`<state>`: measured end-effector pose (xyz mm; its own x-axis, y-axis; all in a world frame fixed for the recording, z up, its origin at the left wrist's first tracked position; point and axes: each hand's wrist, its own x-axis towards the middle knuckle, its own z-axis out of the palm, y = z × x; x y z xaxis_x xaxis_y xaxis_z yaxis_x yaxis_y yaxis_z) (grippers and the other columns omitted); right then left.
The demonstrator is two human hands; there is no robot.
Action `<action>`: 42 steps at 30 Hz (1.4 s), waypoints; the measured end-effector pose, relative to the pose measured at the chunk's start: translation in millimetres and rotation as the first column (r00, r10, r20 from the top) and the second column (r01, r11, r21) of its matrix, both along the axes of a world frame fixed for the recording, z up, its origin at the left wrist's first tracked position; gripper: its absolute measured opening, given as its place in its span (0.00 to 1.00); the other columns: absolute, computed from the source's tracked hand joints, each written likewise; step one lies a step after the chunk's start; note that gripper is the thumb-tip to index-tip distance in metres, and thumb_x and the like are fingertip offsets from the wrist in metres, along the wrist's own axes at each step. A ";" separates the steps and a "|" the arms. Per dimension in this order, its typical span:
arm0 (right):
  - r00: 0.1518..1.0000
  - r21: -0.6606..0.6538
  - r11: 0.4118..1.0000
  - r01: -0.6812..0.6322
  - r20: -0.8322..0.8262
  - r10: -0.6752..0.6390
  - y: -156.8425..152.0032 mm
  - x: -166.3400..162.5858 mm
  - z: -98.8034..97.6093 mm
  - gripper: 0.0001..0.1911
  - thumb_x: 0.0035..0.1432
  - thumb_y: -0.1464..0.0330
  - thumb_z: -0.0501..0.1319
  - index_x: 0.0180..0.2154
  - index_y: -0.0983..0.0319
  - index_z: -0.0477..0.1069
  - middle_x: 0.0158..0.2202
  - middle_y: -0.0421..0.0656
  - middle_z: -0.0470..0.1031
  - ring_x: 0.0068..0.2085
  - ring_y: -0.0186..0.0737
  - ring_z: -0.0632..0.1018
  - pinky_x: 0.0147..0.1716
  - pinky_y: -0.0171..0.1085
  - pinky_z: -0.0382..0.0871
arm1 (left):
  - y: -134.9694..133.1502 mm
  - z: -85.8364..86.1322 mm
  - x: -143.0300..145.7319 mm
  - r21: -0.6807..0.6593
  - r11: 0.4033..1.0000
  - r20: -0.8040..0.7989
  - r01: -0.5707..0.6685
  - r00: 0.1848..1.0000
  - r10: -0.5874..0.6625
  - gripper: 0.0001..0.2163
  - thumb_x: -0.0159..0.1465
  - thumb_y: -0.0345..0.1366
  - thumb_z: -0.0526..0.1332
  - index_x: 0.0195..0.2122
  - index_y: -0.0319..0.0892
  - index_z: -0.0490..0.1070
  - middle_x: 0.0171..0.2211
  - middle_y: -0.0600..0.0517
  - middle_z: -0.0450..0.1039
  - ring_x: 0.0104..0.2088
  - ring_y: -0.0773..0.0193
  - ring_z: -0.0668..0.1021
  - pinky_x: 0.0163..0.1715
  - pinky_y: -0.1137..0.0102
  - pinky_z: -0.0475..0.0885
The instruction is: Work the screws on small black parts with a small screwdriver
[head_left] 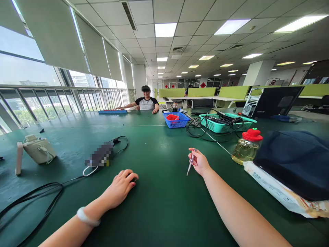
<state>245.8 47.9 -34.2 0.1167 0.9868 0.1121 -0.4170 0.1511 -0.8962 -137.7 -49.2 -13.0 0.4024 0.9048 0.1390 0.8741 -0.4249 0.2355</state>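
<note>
My right hand [197, 160] pinches a small screwdriver [190, 165] with a clear, purplish handle. Its tip slants down and toward me, above the green tabletop [164, 192]. To the left, my left hand [123, 185] lies on the table with curled fingers, and a white bracelet [87, 218] rings that wrist. Something small and dark [134, 179] shows under its fingertips, mostly hidden, so its kind is unclear. Between the two hands is a stretch of tabletop.
A dark adapter-like block [100, 155] with cables lies left, near a beige container [39, 149]. At right stand a red-lidded bottle [247, 145] and a dark blue bag [295, 163]. Farther back are a blue basket [177, 120], a teal cable basket [221, 127] and a seated person [147, 102].
</note>
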 end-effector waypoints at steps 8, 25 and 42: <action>1.000 -0.011 1.000 -0.013 -0.022 0.013 1.6 1.6 -2.3 0.19 0.43 0.56 0.71 0.34 0.59 0.71 0.18 0.34 0.70 0.13 0.23 0.54 0.15 0.32 0.50 | 8.9 -10.2 -105.8 0.111 0.960 -0.036 -0.259 0.964 0.264 0.19 0.69 0.44 0.46 0.50 0.52 0.75 0.54 0.48 0.75 0.55 0.50 0.74 0.56 0.54 0.69; 0.996 -0.044 0.997 -0.058 -0.073 0.055 3.0 7.6 -3.6 0.17 0.46 0.58 0.71 0.36 0.59 0.72 0.20 0.35 0.70 0.14 0.24 0.54 0.18 0.33 0.51 | 8.2 -15.6 -122.0 0.181 0.895 0.188 -0.409 0.907 0.376 0.21 0.66 0.42 0.46 0.50 0.45 0.76 0.50 0.43 0.78 0.50 0.48 0.78 0.53 0.54 0.72; 0.996 -0.066 0.996 -0.051 -0.079 0.046 6.5 10.2 -4.9 0.16 0.45 0.59 0.71 0.35 0.57 0.73 0.20 0.34 0.71 0.15 0.26 0.55 0.18 0.35 0.51 | -1.2 34.5 -120.0 -0.559 0.733 0.820 -0.388 -0.387 0.421 0.15 0.59 0.24 0.56 0.41 0.46 0.79 0.44 0.54 0.79 0.40 0.74 0.79 0.39 0.86 0.77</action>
<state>256.0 54.4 -39.1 0.0739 0.9966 0.0369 -0.4908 0.0686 -0.8686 -257.7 -50.3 21.5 -0.6230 0.7582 -0.1924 -0.3708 -0.0696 0.9261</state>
